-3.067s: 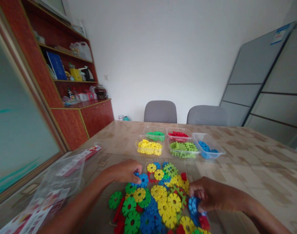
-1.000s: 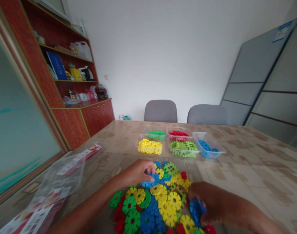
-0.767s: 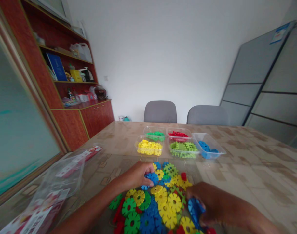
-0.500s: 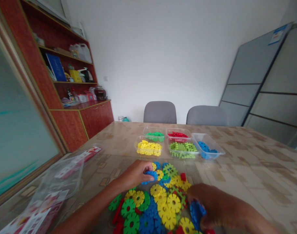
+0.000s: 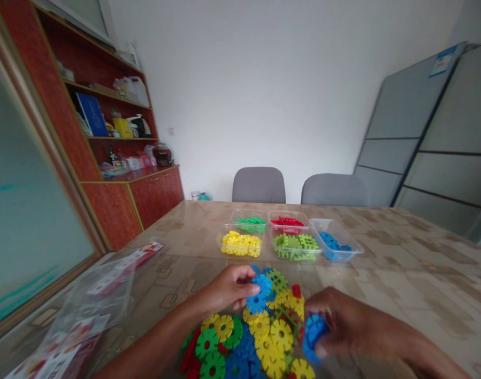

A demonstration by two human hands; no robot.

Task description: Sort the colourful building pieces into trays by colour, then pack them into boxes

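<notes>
Between thumb and fingers, my left hand (image 5: 234, 287) pinches blue notched discs (image 5: 258, 295) above the far side of a mixed pile. My right hand (image 5: 339, 323) is closed on several stacked blue notched discs (image 5: 314, 337) at the pile's right edge. Below and between my hands lie yellow notched discs (image 5: 272, 342), green notched discs (image 5: 212, 358), more blue discs (image 5: 242, 355) and red pieces (image 5: 190, 363). Light-green square lattice pieces (image 5: 277, 281) show at the far edge of the pile.
Beyond the pile stand clear tubs: yellow discs (image 5: 241, 244), green pieces (image 5: 251, 225), red pieces (image 5: 287, 223), light-green lattice pieces (image 5: 297, 246), and a tub of blue discs (image 5: 335, 246). Clear plastic packaging (image 5: 94, 295) lies at left. Two grey chairs (image 5: 258, 184) stand behind the table.
My left hand has moved slightly right and lifted blue discs up from the pile, turning them toward me. My right hand has risen a little with its blue discs.
</notes>
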